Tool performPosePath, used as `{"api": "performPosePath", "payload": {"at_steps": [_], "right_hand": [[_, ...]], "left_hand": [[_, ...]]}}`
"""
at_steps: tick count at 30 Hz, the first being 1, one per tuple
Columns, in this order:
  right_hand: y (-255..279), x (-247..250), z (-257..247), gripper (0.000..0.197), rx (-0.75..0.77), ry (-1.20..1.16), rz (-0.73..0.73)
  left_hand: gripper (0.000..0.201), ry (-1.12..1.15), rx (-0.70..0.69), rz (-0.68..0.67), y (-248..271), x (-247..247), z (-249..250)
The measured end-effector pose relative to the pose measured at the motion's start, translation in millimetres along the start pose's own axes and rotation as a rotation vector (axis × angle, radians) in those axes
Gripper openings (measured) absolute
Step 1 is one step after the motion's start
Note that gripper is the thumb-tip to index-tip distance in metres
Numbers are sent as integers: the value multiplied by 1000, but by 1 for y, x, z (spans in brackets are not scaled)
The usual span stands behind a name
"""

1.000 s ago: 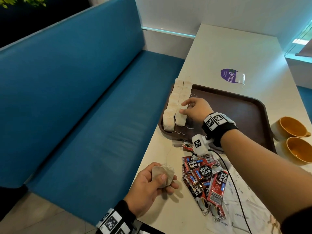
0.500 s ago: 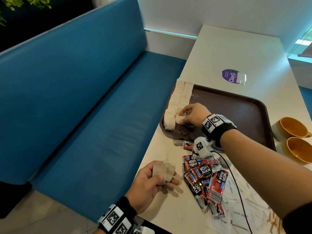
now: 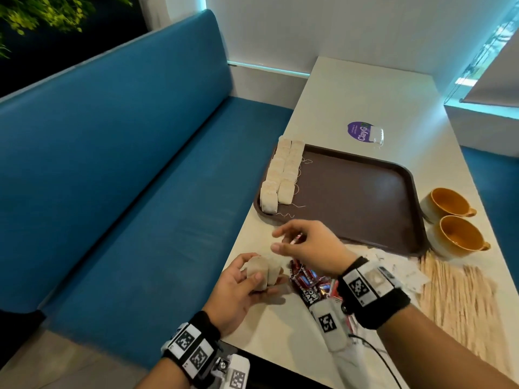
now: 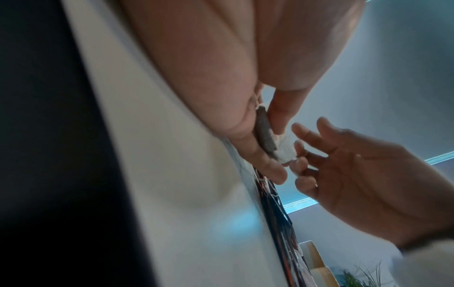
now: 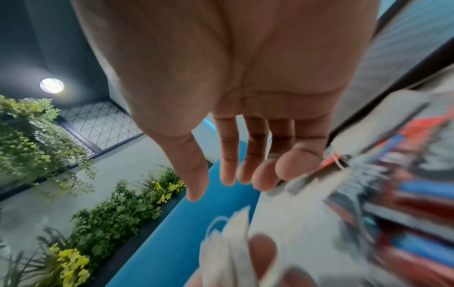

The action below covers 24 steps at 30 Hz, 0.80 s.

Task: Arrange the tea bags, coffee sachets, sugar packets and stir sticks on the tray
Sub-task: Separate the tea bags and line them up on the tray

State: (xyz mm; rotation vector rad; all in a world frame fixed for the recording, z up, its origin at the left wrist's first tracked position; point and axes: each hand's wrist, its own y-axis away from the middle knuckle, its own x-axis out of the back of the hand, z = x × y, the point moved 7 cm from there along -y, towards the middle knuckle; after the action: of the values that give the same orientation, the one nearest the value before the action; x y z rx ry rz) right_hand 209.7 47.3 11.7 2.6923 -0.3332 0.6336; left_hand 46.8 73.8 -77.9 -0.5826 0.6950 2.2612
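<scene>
Two rows of tea bags (image 3: 281, 175) lie along the left side of the brown tray (image 3: 365, 197). My left hand (image 3: 259, 280) rests at the table's near left edge and holds a few tea bags (image 3: 262, 272), thumb on top; the left wrist view shows these tea bags (image 4: 266, 134) pinched between its fingers. My right hand (image 3: 278, 240) hovers open just in front of the tray, its fingers spread right above those bags and holding nothing. In the right wrist view the right hand's fingers (image 5: 228, 170) hang straight over the held tea bags (image 5: 233, 242).
Red coffee sachets (image 3: 309, 284) lie heaped under my right wrist, with white sugar packets (image 3: 398, 269) and wooden stir sticks (image 3: 455, 293) to their right. Two orange cups (image 3: 449, 203) stand right of the tray. A blue bench (image 3: 140, 192) runs along the table's left edge.
My right hand has let go of the tea bag row on the tray and drawn back toward my left hand. The left hand still holds its tea bags.
</scene>
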Motion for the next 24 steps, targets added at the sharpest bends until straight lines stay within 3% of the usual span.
{"api": "performPosePath", "payload": {"at_steps": [5, 13, 19, 24], "right_hand": [[30, -23, 32, 30, -108, 22, 80], [48, -28, 32, 10, 8, -2, 296], [49, -20, 31, 4, 8, -242, 305], [38, 1, 35, 8, -69, -349, 310]], "left_hand": [[36, -6, -4, 71, 1, 2, 1], [16, -94, -11, 32, 4, -4, 5], [10, -131, -20, 67, 6, -2, 3], [14, -333, -32, 128, 2, 1, -2]]}}
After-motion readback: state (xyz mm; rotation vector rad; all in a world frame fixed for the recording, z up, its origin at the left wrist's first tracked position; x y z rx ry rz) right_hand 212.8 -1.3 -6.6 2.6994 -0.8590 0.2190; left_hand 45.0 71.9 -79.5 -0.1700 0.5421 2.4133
